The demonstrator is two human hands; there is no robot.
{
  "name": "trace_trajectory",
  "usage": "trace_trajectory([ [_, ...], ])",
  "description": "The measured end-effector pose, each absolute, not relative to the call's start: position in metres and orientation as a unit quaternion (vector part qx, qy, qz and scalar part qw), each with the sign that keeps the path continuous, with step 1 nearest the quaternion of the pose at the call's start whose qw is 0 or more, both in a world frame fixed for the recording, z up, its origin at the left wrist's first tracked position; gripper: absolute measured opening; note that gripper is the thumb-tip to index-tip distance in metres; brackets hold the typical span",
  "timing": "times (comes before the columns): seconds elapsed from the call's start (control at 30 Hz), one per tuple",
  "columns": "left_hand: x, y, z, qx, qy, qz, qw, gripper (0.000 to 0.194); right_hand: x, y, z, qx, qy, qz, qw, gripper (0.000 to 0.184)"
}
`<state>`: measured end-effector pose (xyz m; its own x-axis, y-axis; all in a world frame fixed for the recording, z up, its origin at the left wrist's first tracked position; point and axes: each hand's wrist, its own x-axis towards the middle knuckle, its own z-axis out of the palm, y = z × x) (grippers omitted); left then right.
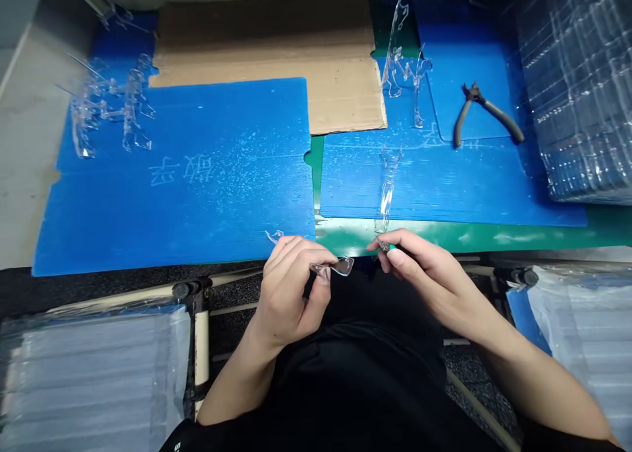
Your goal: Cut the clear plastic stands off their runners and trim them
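At the front edge of the table, my left hand is closed round a clear plastic part, whose end sticks out to the right past the fingers. Another clear tip shows behind the knuckles; whether it belongs to the same part I cannot tell. My right hand pinches a small grey object with a green spot between thumb and fingers, a short gap from the held part. Most of that object is hidden in the grip. Just beyond the right fingertips lies a long clear plastic piece.
Clear moulded frames lie at the left, more clear frames at the back. Cutting pliers rest on the right blue sheet. Cardboard lies behind the left blue sheet. Stacked clear trays stand at the right.
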<state>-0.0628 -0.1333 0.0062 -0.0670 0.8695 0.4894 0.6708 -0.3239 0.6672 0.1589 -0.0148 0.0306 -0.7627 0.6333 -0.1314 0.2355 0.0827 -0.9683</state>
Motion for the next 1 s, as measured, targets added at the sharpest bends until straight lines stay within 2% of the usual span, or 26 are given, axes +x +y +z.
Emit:
trace_trajectory([
  [0.17,-0.060,-0.135,0.004,0.676,0.576,0.449,0.097,0.015,0.159,-0.028,0.043,-0.250,-0.822,0.465,0.214,0.015],
  [0.3,-0.059,-0.135,0.004,0.676,0.575,0.450,0.095,0.012,0.161,-0.038,0.046,-0.218,-0.874,0.380,0.210,0.035],
  [0.8,-0.056,-0.135,0.005,0.690,0.581,0.424,0.074,0.011,0.161,-0.039,0.045,-0.229,-0.871,0.392,0.186,0.039],
  [1.0,-0.050,-0.141,0.010,0.674,0.567,0.456,0.127,0.010,0.154,-0.025,0.025,-0.317,-0.834,0.395,0.220,0.033],
])
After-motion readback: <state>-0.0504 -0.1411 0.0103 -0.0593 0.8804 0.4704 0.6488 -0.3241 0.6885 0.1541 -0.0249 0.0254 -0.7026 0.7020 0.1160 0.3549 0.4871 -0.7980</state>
